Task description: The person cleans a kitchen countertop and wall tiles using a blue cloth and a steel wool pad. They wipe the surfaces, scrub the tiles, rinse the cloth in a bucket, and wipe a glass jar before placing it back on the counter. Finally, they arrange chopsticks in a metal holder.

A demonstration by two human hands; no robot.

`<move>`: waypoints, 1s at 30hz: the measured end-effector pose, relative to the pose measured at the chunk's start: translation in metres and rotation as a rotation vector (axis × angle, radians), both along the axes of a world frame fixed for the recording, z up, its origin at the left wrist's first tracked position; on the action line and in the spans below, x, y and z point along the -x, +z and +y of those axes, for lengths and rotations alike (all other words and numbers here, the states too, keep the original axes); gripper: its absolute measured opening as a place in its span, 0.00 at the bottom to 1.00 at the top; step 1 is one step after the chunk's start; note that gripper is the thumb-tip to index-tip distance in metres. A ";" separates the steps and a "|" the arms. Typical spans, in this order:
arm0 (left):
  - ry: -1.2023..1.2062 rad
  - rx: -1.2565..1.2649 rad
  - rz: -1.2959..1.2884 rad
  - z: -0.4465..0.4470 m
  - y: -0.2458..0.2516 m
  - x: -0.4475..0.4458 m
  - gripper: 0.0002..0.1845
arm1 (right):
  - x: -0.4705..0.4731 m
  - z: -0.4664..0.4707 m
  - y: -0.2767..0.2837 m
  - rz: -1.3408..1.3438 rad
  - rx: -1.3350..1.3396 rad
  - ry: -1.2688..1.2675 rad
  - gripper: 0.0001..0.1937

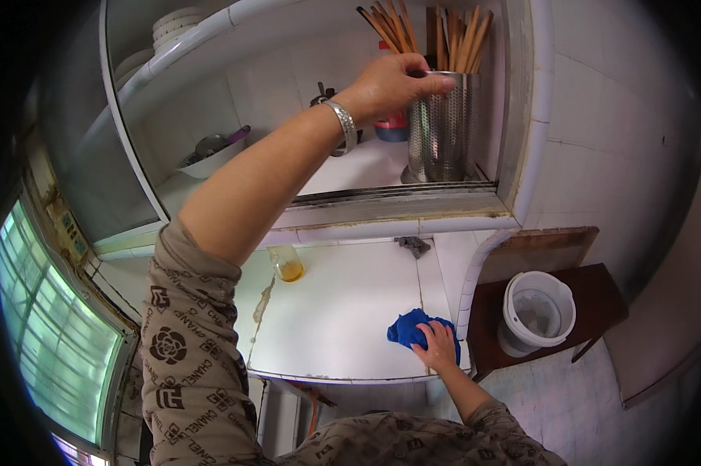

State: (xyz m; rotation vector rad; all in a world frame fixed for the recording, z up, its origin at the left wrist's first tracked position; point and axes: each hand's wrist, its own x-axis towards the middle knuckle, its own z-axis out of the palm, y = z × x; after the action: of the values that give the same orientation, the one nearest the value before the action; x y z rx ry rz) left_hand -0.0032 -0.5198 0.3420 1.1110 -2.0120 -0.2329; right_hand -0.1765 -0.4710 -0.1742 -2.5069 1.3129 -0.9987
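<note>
My left hand [406, 81] reaches up into the open cabinet and grips the rim of a perforated metal utensil holder [444, 128]. Wooden chopsticks [467, 43] stand upright in the holder, fanning out at the top. Down at the lower right of the white tiled counter [339, 314], my right hand [436, 345] rests on a crumpled blue cloth [410, 327], fingers over it. Behind my left hand is a bottle with a red cap and dark contents [392, 131], partly hidden.
A glass with yellow liquid [289, 269] and a grey rag [413, 246] lie toward the counter's back. Inside the cabinet are a white bowl with utensils [210, 160] and stacked bowls [175, 26]. A white bucket [538, 314] stands on a dark wooden stool [595, 297] at right.
</note>
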 end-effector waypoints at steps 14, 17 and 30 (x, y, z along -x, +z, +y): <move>-0.084 0.019 -0.319 -0.024 0.017 -0.020 0.24 | 0.000 -0.001 -0.003 -0.040 0.014 0.007 0.29; -0.139 0.035 -0.316 -0.026 0.021 -0.018 0.25 | 0.000 -0.002 -0.003 -0.054 0.011 0.012 0.29; -0.077 0.159 -0.257 -0.023 0.010 -0.023 0.25 | 0.001 -0.002 0.002 -0.071 -0.015 0.020 0.28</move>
State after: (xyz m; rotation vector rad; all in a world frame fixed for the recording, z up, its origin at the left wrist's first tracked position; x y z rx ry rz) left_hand 0.0200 -0.5432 0.3520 1.0053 -2.2584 0.0335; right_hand -0.1780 -0.4726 -0.1717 -2.4451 1.2686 -1.0592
